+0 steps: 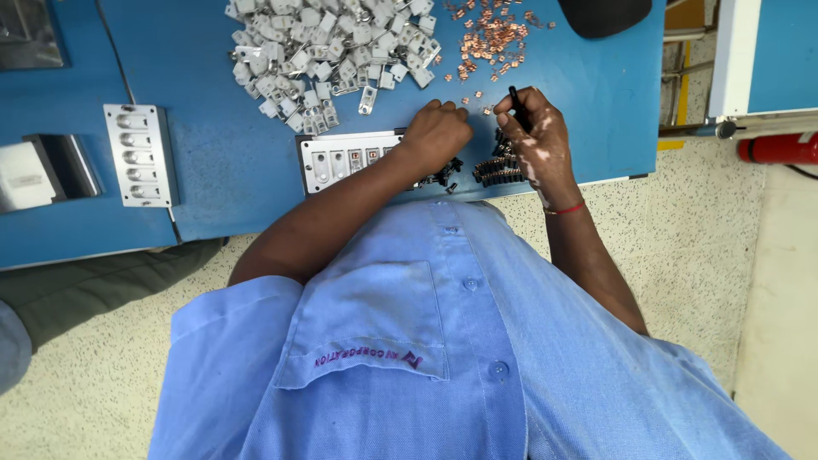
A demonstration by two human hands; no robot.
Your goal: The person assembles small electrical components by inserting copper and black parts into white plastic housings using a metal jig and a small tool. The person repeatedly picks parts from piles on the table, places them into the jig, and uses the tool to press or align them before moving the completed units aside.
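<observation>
Up close, the right hand (532, 136) pinches a thin black tool (516, 104) between curled fingers above the black clips (498, 172). Left hand (436, 135), fingers folded under, rests on the white fixture (341, 160) on the blue table (230, 162).

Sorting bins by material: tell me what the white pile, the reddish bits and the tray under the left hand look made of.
White pieces: likely moulded plastic, matte, some with shiny metal tabs. Reddish bits: probably copper, by their orange metallic glint. Tray under the left hand: seemingly bare metal, pale grey, dull sheen. The right hand pinches a thin black tool, material unclear.
</observation>
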